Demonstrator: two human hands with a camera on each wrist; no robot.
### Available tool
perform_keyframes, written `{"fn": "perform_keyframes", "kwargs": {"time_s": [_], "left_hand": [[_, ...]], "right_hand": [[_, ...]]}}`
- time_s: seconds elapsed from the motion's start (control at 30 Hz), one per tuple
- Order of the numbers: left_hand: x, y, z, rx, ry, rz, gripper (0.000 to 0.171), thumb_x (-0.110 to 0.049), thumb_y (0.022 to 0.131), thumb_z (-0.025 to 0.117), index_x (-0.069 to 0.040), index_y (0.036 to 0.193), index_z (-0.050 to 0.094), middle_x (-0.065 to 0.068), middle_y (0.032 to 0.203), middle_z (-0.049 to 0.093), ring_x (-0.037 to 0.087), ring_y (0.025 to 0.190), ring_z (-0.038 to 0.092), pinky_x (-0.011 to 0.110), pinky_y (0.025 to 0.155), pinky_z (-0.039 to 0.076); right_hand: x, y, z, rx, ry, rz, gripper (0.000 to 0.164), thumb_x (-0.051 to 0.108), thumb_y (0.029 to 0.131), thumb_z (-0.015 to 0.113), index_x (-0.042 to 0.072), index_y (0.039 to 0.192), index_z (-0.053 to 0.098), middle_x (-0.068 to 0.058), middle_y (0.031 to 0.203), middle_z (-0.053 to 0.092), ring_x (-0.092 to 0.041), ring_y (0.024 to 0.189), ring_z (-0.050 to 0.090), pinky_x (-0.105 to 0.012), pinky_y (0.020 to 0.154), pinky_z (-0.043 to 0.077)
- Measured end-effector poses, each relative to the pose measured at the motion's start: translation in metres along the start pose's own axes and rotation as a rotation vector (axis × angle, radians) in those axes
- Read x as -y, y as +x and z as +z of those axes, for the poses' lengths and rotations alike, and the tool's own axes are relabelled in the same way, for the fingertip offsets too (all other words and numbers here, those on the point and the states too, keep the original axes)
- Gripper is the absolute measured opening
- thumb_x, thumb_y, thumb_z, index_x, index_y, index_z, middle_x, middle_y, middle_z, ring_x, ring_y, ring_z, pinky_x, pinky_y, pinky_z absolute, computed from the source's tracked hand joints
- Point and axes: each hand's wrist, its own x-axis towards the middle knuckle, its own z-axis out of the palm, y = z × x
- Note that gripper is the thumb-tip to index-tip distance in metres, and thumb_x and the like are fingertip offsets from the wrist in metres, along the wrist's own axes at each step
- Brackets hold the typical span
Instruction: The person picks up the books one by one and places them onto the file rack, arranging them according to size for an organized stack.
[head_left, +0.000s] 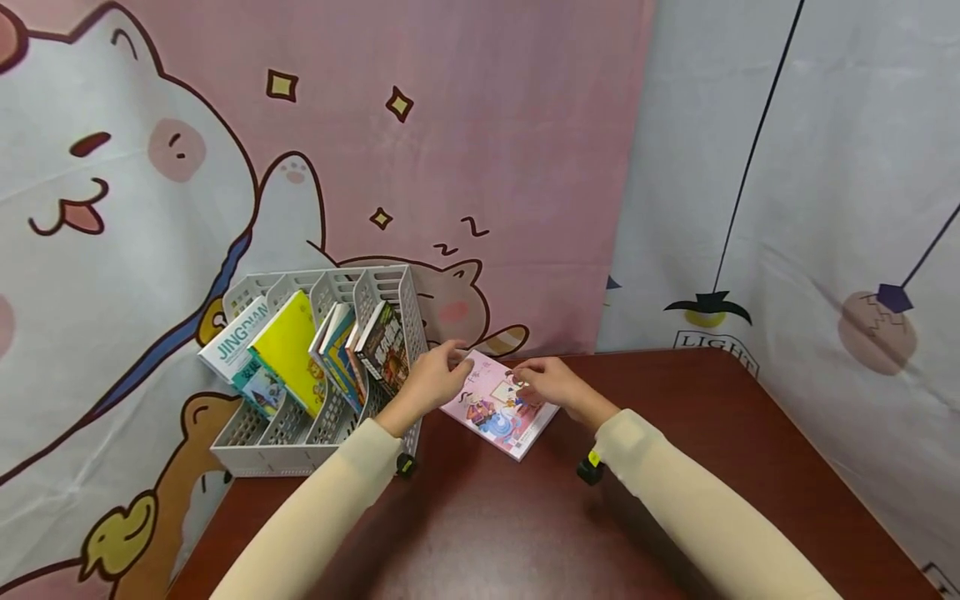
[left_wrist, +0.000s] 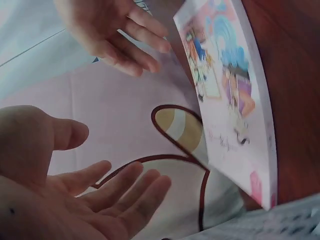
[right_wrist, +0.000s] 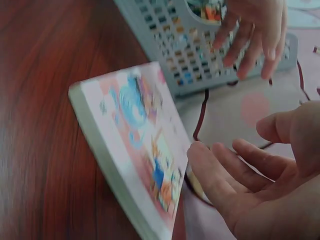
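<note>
A pink book [head_left: 498,408] with an illustrated cover lies flat on the dark red-brown table, turned at an angle. My left hand [head_left: 438,372] is over its upper left edge, thumb and fingers spread apart with nothing between them. On the other side, my right hand [head_left: 553,385] hovers at the book's right edge, fingers loosely bent and holding nothing. The left wrist view shows the left palm [left_wrist: 75,195] facing the book's cover [left_wrist: 225,95] across a gap. In the right wrist view the right fingertips [right_wrist: 200,152] come close to the book's edge [right_wrist: 110,165].
A grey perforated book rack [head_left: 300,457] stands left of the book, close to my left forearm. Its slots hold several leaning books, among them a yellow book [head_left: 288,350] and a white-and-teal book [head_left: 243,354]. Behind the table hangs a pink cartoon curtain [head_left: 517,167].
</note>
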Motion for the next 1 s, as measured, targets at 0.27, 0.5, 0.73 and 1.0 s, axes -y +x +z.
{"fn": "perform_keyframes", "kwargs": {"time_s": [0.27, 0.5, 0.73, 1.0], "left_hand": [[-0.002, -0.01, 0.024, 0.05, 0.05, -0.082, 0.056, -0.038, 0.108, 0.063, -0.008, 0.155, 0.06, 0.02, 0.146, 0.072, 0.042, 0.136, 0.068, 0.06, 0.115, 0.054], [0.006, -0.023, 0.048, 0.02, 0.049, -0.073, 0.054, -0.036, 0.104, 0.068, -0.005, 0.147, 0.065, 0.022, 0.142, 0.074, 0.042, 0.133, 0.069, 0.061, 0.114, 0.053], [0.041, -0.007, 0.08, -0.092, 0.095, -0.139, 0.054, -0.041, 0.1, 0.068, -0.009, 0.144, 0.068, 0.024, 0.136, 0.072, 0.047, 0.126, 0.067, 0.065, 0.104, 0.054], [0.021, -0.002, 0.082, -0.151, 0.142, -0.269, 0.054, -0.035, 0.1, 0.069, -0.005, 0.144, 0.068, 0.029, 0.139, 0.068, 0.052, 0.128, 0.06, 0.066, 0.11, 0.049]], "right_hand": [[-0.015, 0.003, -0.022, -0.076, -0.047, 0.042, 0.043, 0.026, 0.117, 0.053, -0.005, 0.145, 0.064, -0.031, 0.148, 0.065, -0.045, 0.13, 0.071, -0.054, 0.109, 0.061], [-0.023, 0.004, -0.029, -0.15, -0.155, 0.018, 0.042, 0.026, 0.115, 0.056, -0.004, 0.142, 0.068, -0.026, 0.142, 0.071, -0.038, 0.127, 0.073, -0.047, 0.107, 0.062], [-0.031, 0.008, -0.032, -0.203, -0.32, 0.026, 0.043, 0.034, 0.113, 0.058, 0.003, 0.138, 0.073, -0.02, 0.142, 0.072, -0.034, 0.129, 0.067, -0.054, 0.112, 0.055], [-0.035, 0.006, -0.03, -0.221, -0.416, 0.093, 0.042, 0.032, 0.11, 0.057, 0.001, 0.134, 0.074, -0.021, 0.138, 0.072, -0.034, 0.121, 0.066, -0.051, 0.103, 0.058]]}}
